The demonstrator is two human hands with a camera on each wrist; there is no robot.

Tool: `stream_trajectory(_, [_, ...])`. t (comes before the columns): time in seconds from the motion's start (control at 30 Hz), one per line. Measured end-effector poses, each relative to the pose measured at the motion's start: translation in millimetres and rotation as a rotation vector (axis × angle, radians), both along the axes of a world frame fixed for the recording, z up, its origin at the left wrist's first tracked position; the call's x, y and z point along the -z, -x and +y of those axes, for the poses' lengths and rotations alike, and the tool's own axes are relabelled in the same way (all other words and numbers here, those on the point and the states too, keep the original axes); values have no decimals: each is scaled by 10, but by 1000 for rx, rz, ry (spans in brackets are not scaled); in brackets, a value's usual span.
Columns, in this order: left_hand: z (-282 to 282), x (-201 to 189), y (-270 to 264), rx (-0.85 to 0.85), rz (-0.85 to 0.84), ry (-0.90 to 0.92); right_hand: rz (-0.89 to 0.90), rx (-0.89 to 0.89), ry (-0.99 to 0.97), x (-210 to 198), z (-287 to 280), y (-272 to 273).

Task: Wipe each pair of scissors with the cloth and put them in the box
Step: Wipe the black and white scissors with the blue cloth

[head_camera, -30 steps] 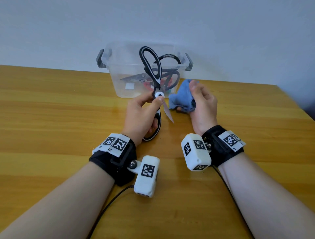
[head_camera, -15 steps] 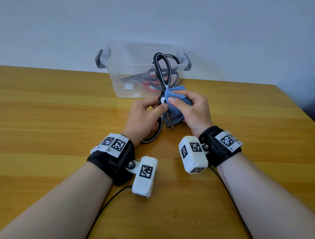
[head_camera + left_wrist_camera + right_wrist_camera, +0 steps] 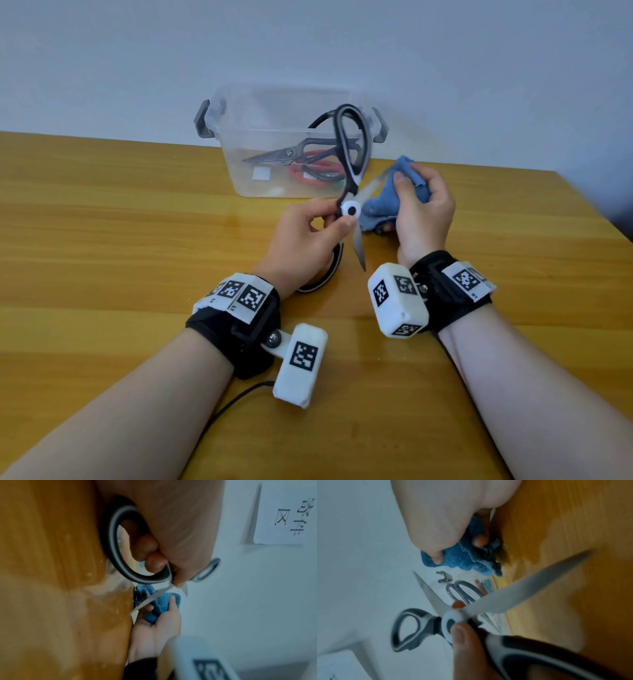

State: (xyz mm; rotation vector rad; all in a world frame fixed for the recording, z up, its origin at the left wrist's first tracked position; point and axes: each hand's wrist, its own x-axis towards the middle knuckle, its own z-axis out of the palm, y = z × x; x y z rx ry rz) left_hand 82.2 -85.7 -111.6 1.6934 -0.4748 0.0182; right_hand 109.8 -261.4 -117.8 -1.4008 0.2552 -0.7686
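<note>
We noted the left hand (image 3: 301, 240) gripping the black-and-white kitchen scissors (image 3: 349, 192) at center frame: fingers curled through the lower handle loop, thumb and forefinger pinching beside the round white pivot cap. Blades were spread wide, smooth grey steel, one pointing down toward the table, the other angled up-right against the blue cloth (image 3: 383, 205). The right hand (image 3: 424, 219) held that cloth bunched, fingers and thumb curled round it; the fabric looked nubby, like microfibre. Behind the hands, upper center, stood the clear plastic box (image 3: 260, 137) with grey clip handles, holding dark steel shears (image 3: 291, 154) and a red-handled pair (image 3: 308, 174). The wooden table (image 3: 120, 222) was glossy, honey-yellow, with straight grain. A plain pale wall (image 3: 308, 44) filled the top of the frame; in the left wrist view a paper sign (image 3: 288, 513) with printed characters hung there.
</note>
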Motion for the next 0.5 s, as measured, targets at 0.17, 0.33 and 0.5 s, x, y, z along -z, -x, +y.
stream_trajectory(0.17, [28, 8, -43, -127, 80, 81, -6, -108, 24, -14, 59, 35])
stream_trajectory(0.33, [37, 20, -76, -186, 117, 104, -56, -340, -66, -52, 124, 76])
stream_trajectory(0.5, [41, 26, -76, -186, 121, 92, -58, -506, -1, -29, 173, 95])
